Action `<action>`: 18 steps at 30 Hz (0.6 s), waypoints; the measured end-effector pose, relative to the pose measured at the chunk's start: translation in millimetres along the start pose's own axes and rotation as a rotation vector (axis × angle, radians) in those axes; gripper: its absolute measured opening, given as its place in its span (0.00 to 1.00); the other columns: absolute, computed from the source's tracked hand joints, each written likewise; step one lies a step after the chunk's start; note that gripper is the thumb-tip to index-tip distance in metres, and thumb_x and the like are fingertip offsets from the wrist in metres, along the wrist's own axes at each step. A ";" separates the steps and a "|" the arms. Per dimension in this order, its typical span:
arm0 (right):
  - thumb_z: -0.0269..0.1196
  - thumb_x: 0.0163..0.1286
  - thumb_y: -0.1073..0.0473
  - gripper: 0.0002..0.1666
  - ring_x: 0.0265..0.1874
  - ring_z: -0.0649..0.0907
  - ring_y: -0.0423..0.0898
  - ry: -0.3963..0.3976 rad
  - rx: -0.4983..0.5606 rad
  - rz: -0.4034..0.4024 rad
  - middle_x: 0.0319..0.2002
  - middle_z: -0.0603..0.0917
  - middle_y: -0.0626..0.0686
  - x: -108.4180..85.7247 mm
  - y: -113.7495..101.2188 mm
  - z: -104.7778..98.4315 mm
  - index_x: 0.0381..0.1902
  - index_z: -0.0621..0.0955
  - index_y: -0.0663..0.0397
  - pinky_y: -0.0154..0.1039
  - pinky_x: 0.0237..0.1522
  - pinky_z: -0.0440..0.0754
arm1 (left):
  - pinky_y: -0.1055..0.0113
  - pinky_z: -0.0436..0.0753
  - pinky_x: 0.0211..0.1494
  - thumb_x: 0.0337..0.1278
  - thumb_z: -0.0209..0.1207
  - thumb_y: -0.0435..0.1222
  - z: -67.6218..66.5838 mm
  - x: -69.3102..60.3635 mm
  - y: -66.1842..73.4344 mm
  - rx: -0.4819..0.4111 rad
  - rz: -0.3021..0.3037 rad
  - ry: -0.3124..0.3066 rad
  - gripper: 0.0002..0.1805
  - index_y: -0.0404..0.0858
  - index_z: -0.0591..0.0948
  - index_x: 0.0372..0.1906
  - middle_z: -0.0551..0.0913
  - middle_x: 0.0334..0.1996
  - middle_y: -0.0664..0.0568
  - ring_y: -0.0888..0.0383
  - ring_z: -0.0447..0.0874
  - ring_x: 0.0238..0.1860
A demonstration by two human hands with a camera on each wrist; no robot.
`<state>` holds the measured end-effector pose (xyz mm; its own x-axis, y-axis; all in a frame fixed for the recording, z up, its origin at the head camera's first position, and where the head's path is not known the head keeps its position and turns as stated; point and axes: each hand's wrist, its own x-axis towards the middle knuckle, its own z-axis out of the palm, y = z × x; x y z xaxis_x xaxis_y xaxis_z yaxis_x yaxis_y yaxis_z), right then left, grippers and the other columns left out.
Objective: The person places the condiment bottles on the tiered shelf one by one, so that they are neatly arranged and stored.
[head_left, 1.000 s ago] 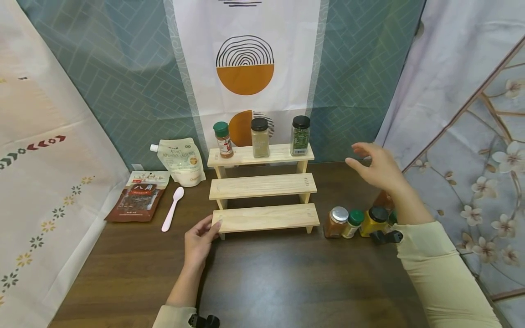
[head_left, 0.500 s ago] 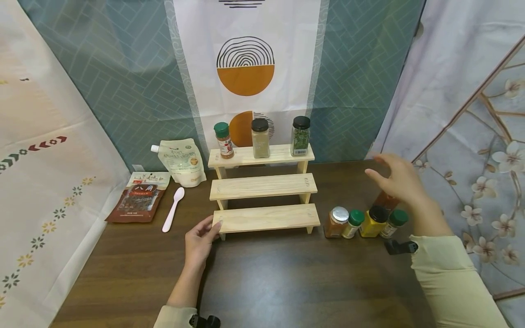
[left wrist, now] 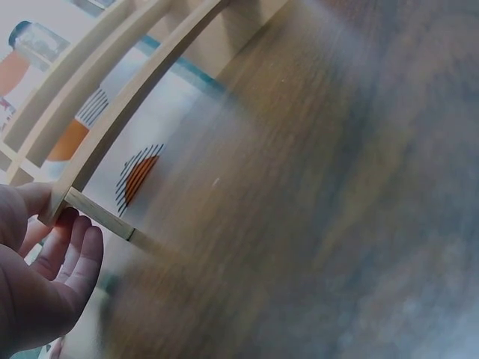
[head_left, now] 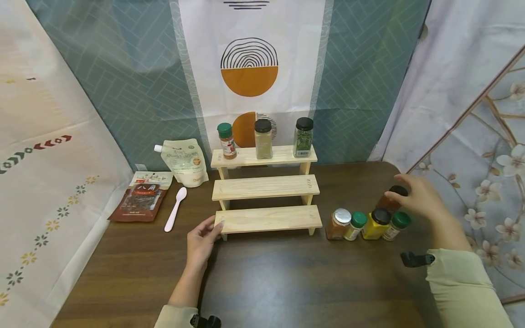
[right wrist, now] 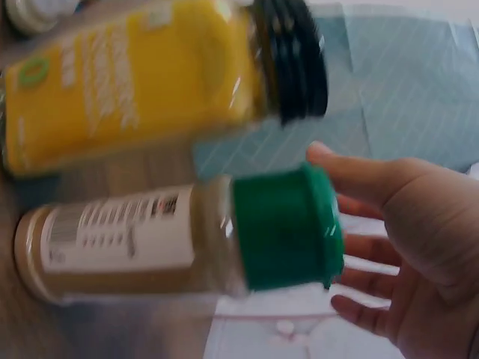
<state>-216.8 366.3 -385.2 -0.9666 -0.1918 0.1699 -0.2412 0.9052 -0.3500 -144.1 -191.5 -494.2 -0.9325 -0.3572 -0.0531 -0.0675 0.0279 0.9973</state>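
Note:
My left hand (head_left: 199, 241) grips the left end of the bottom tier of a three-tier wooden rack (head_left: 268, 219), thumb on top and fingers below; the left wrist view shows this hand (left wrist: 56, 277) at the board's corner. At the right, my right hand (head_left: 422, 196) is at a reddish-brown spice jar (head_left: 386, 205) with a black lid, its thumb and fingers spread about the lid. Contact there is unclear. In front of that jar stand a yellow spice jar (head_left: 372, 230) and a green-lidded spice bottle (head_left: 392, 232), both large in the right wrist view, where the brown jar is hidden.
Three spice jars, one of them a green-leaf jar (head_left: 303, 139), stand on the rack's top tier. A silver-lidded jar (head_left: 337, 226) and another green-lidded bottle (head_left: 353, 230) are right of the rack. A spouted pouch (head_left: 186, 164), brown packet (head_left: 141, 198) and pink spoon (head_left: 175, 212) lie left.
My right hand has moved right and down to the reddish-brown jar, whose black lid now shows. The left hand keeps its hold on the rack. The head view has shifted slightly.

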 end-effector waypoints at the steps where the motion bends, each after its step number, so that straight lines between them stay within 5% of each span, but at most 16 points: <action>1: 0.70 0.68 0.47 0.41 0.55 0.74 0.76 -0.021 -0.005 0.020 0.57 0.74 0.80 -1.9 3.1 -0.2 0.63 0.71 0.77 0.73 0.54 0.70 | 0.72 0.86 0.38 0.61 0.69 0.30 0.2 -0.2 0.3 0.001 -0.001 0.000 0.20 0.29 0.83 0.57 0.85 0.36 0.46 0.64 0.84 0.32; 9: 0.69 0.68 0.42 0.45 0.31 0.82 0.58 -0.107 -0.020 0.093 0.33 0.85 0.63 -5.8 14.9 0.4 0.66 0.70 0.75 0.59 0.34 0.79 | 0.72 0.86 0.37 0.61 0.68 0.30 -0.9 0.2 0.0 0.002 0.009 0.001 0.20 0.29 0.83 0.57 0.85 0.35 0.46 0.64 0.84 0.32; 18: 0.71 0.67 0.46 0.39 0.38 0.82 0.68 0.008 -0.019 0.063 0.44 0.82 0.76 -4.2 18.3 11.3 0.59 0.75 0.75 0.62 0.35 0.77 | 0.72 0.86 0.38 0.62 0.68 0.30 0.2 -0.6 0.5 -0.003 0.003 -0.004 0.20 0.29 0.83 0.58 0.86 0.38 0.43 0.64 0.84 0.32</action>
<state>-218.2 379.3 -402.8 -0.9790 -0.1315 0.1556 -0.1784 0.9222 -0.3431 -143.6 -191.1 -493.7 -0.9341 -0.3534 -0.0499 -0.0631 0.0259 0.9977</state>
